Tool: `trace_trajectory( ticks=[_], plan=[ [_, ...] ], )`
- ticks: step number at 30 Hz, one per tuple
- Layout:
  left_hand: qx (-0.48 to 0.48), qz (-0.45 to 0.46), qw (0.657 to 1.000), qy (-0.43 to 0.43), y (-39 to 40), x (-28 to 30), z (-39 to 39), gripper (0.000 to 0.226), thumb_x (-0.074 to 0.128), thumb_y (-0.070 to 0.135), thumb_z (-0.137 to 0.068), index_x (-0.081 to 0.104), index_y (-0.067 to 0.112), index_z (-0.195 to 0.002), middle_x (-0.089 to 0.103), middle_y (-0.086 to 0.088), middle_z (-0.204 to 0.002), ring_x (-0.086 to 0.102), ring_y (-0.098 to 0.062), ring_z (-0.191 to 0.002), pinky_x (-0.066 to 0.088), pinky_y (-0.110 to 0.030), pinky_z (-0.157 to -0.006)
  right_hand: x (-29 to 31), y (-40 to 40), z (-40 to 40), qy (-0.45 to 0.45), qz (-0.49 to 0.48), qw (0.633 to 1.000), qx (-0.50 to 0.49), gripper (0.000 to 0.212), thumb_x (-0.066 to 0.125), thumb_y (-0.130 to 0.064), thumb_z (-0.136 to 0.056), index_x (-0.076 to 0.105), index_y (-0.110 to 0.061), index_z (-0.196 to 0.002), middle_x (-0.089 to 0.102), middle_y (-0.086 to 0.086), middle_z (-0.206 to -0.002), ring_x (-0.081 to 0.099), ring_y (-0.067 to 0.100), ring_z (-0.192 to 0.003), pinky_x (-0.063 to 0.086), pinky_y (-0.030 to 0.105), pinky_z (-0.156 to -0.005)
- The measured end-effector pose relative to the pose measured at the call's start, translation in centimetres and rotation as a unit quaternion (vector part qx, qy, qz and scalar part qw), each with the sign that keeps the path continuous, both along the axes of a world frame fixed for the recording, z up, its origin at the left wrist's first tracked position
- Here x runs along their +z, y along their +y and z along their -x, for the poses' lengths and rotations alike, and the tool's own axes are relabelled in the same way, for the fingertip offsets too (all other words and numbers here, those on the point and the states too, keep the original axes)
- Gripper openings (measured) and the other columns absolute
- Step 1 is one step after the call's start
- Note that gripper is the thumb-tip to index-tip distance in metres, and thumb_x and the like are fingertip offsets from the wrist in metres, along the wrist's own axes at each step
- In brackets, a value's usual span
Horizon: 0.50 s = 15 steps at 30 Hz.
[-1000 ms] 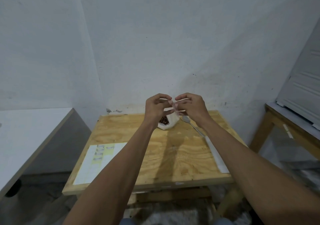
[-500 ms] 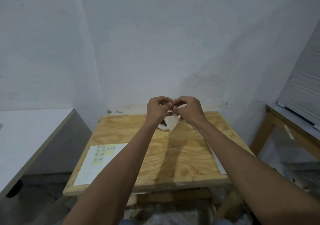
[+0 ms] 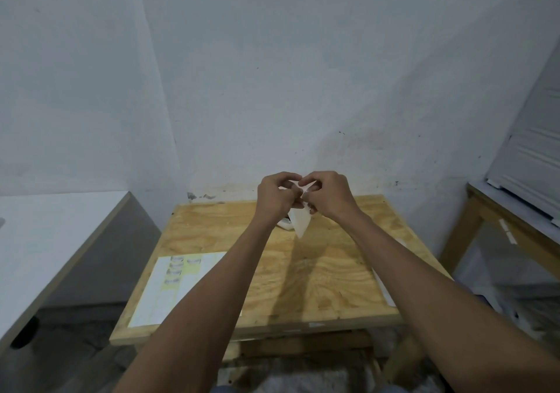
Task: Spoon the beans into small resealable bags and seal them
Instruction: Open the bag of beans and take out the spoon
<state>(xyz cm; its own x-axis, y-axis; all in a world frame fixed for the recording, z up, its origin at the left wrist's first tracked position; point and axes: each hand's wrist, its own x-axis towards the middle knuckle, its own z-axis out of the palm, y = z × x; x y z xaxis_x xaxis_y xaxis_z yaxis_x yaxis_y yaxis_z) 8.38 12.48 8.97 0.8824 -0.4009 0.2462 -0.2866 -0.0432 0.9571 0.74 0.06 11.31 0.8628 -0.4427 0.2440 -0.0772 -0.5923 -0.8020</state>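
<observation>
- Two hands meet above the far end of the wooden worktop (image 3: 303, 286).
- Left hand (image 3: 274, 200) and right hand (image 3: 328, 197) both pinch the top of a small white bag (image 3: 300, 221), which hangs down between them.
- Paper sheet (image 3: 169, 289) lies flat at the worktop's left side.

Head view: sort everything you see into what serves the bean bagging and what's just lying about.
Job:
left hand and right hand, both pinching the small clear bag
white container, mostly hidden behind the hands

Lying about:
printed sheet
white strip
plywood table
</observation>
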Motion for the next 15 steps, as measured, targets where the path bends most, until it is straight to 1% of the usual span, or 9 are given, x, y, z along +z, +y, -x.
trace_trajectory(
  ticks=[4,7,8,10,12,15],
  plan=[
    [0.001,-0.038,0.999,-0.036,0.0,0.3,-0.1,0.031,0.06,-0.012,-0.085,0.074,0.011,-0.1,0.066,-0.009,-0.079,0.072,-0.027,-0.058,0.063,-0.049,-0.069,-0.4,0.2,-0.2,-0.016,0.032,0.999,-0.015,0.028,0.074,0.0,-0.082,0.077,-0.011,-0.108,0.071,0.01,-0.078,0.062,0.013,-0.045,0.059,0.028,-0.06],
    [0.01,-0.065,0.996,-0.057,0.2,0.8,-0.3,0.032,0.06,-0.012,-0.083,0.074,0.01,-0.1,0.066,-0.007,-0.078,0.072,-0.024,-0.056,0.063,-0.048,-0.066,-0.6,0.5,-0.4,-0.027,0.065,0.997,-0.021,0.032,0.07,0.0,-0.084,0.077,-0.011,-0.113,0.069,0.007,-0.078,0.061,0.014,-0.055,0.06,0.033,-0.066],
    [0.016,-0.074,0.995,-0.062,0.4,0.8,-0.4,0.031,0.061,-0.011,-0.082,0.075,0.009,-0.101,0.066,-0.006,-0.077,0.072,-0.024,-0.055,0.063,-0.048,-0.064,-0.6,0.4,-0.5,-0.027,0.081,0.996,-0.028,0.034,0.068,0.001,-0.084,0.078,-0.013,-0.113,0.069,0.004,-0.078,0.06,0.012,-0.058,0.058,0.03,-0.065],
    [0.025,-0.089,0.994,-0.065,0.7,0.6,-0.4,0.028,0.064,-0.009,-0.082,0.075,0.009,-0.102,0.066,-0.007,-0.075,0.071,-0.025,-0.054,0.063,-0.048,-0.063,-0.6,-0.1,-0.5,-0.021,0.109,0.993,-0.043,0.035,0.064,0.003,-0.086,0.079,-0.015,-0.112,0.071,0.003,-0.086,0.06,0.01,-0.066,0.049,0.017,-0.063],
    [0.024,-0.109,0.991,-0.071,1.0,0.9,-0.2,0.026,0.066,-0.007,-0.082,0.075,0.007,-0.103,0.066,-0.008,-0.072,0.071,-0.026,-0.053,0.063,-0.048,-0.062,-0.7,-0.4,-0.6,-0.016,0.127,0.991,-0.049,0.035,0.063,0.002,-0.088,0.079,-0.016,-0.112,0.073,0.005,-0.097,0.06,0.01,-0.074,0.045,0.016,-0.066],
    [0.011,-0.146,0.982,-0.117,1.1,2.0,-0.6,0.024,0.068,-0.003,-0.082,0.075,0.009,-0.101,0.065,-0.006,-0.066,0.071,-0.025,-0.054,0.063,-0.045,-0.063,-0.6,-0.4,-0.6,-0.031,0.147,0.987,-0.049,0.037,0.062,0.002,-0.087,0.078,-0.014,-0.116,0.069,0.003,-0.095,0.06,0.01,-0.072,0.048,0.019,-0.065]
  ],
)
